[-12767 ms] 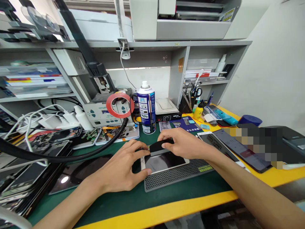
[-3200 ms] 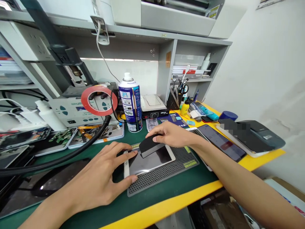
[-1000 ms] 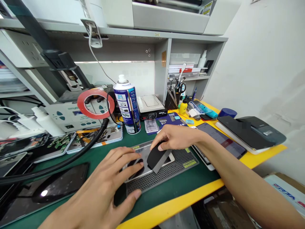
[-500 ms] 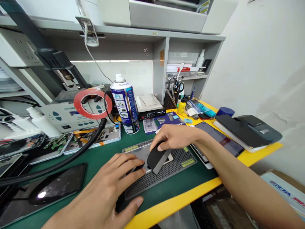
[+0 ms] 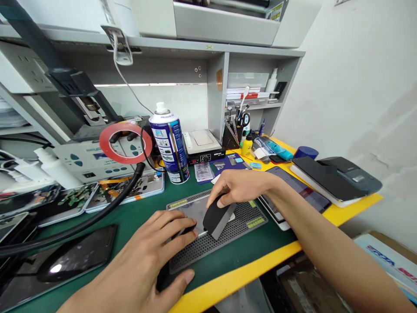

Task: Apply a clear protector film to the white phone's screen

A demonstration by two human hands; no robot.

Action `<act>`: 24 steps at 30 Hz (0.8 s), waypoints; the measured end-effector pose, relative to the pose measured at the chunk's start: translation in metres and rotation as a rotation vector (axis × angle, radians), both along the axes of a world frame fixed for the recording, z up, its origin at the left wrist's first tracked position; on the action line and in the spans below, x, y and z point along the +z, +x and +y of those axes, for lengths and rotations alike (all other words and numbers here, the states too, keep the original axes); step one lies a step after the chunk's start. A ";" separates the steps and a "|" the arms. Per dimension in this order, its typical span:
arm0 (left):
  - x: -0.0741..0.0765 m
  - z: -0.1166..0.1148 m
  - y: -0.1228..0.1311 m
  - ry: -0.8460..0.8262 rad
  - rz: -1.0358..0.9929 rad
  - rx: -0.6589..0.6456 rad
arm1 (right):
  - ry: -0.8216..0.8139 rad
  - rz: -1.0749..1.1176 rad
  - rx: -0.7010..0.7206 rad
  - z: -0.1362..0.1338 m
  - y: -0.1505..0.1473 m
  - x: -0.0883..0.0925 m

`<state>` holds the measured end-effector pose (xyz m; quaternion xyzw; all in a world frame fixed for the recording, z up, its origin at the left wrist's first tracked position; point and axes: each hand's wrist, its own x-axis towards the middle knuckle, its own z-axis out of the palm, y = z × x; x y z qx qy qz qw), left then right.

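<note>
A phone-like panel (image 5: 193, 209) with a glossy grey face lies on a perforated grey mat (image 5: 213, 243). My right hand (image 5: 233, 187) pinches a black flat tool (image 5: 216, 219) with a grey edge, tilted against the panel's right part. Fingers of my left hand (image 5: 156, 248) are spread, their tips resting at the panel's left end; the thumb lies apart near the front edge. Under the left fingertips a dark piece shows, too hidden to name.
A spray can (image 5: 171, 148) stands behind the mat, with red tape (image 5: 125, 158) and a black hose (image 5: 114, 206) to its left. A dark phone (image 5: 81, 256) lies front left; a tablet (image 5: 302, 191) lies right. The yellow table edge (image 5: 241, 274) runs in front.
My right hand has shifted slightly right along the panel with the black tool. The left hand has stayed nearly in place.
</note>
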<state>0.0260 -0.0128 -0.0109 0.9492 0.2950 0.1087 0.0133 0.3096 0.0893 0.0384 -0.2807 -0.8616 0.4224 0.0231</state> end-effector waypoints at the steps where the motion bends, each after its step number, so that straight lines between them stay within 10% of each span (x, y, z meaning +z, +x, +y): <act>1: 0.000 0.000 0.000 -0.001 0.000 0.002 | -0.005 -0.003 0.000 0.000 0.000 0.000; 24: 0.002 0.000 0.002 0.018 -0.014 0.000 | -0.141 0.079 -0.386 0.000 -0.001 -0.003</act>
